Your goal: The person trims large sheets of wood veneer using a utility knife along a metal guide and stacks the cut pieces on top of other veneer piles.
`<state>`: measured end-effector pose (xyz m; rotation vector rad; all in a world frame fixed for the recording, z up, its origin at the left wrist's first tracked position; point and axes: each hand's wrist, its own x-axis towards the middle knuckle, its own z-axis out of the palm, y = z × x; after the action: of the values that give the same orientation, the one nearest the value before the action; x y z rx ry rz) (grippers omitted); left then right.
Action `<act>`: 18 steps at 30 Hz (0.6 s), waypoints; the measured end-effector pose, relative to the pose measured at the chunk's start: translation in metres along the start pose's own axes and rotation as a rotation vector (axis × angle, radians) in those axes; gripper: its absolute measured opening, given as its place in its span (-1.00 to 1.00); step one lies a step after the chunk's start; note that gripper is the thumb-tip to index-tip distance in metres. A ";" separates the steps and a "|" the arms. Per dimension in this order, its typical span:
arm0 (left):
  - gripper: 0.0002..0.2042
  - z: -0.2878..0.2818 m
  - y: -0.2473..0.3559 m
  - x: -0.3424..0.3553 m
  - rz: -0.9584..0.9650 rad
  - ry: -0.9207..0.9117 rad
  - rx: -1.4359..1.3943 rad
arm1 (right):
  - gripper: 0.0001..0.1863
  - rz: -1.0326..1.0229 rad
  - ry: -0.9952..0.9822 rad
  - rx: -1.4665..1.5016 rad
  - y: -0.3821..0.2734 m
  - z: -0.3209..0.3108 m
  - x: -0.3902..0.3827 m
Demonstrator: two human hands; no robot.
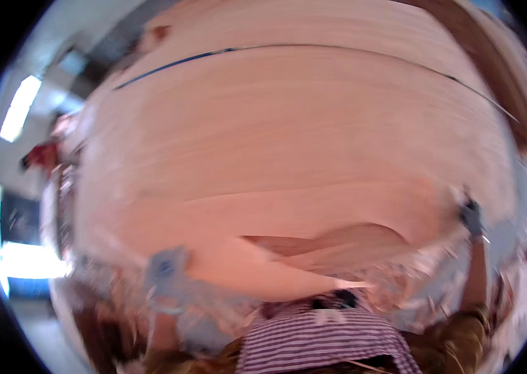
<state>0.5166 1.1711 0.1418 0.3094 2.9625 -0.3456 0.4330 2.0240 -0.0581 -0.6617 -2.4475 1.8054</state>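
Note:
A broad, thin sheet of pale pinkish-tan wood veneer (313,206) lies over a wide stack of similar sheets (301,124) in front of me. My left hand (167,271), in a light blue-grey glove, is closed on the sheet's near left edge, where a strip bends up and toward my body. At the right edge my gloved right hand (470,215) grips the sheet, its fingers blurred by motion. Between the hands the near edge buckles, with a dark gap beneath a curled flap (357,240).
A long thin rod (288,45), blue at its left part, lies across the stack's far side. Torn veneer scraps (394,283) litter the floor along the near edge. A brown band of wood (494,56) curves at the far right. Bright windows (20,109) stand at left.

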 end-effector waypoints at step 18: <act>-0.56 0.009 0.064 0.084 0.173 -0.126 -0.462 | -0.65 -0.344 -0.041 -0.489 -0.088 0.016 -0.032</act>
<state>0.4501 1.2456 0.1056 0.4575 2.7555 0.3242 0.4299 1.9775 0.0246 -0.1888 -2.8318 1.1201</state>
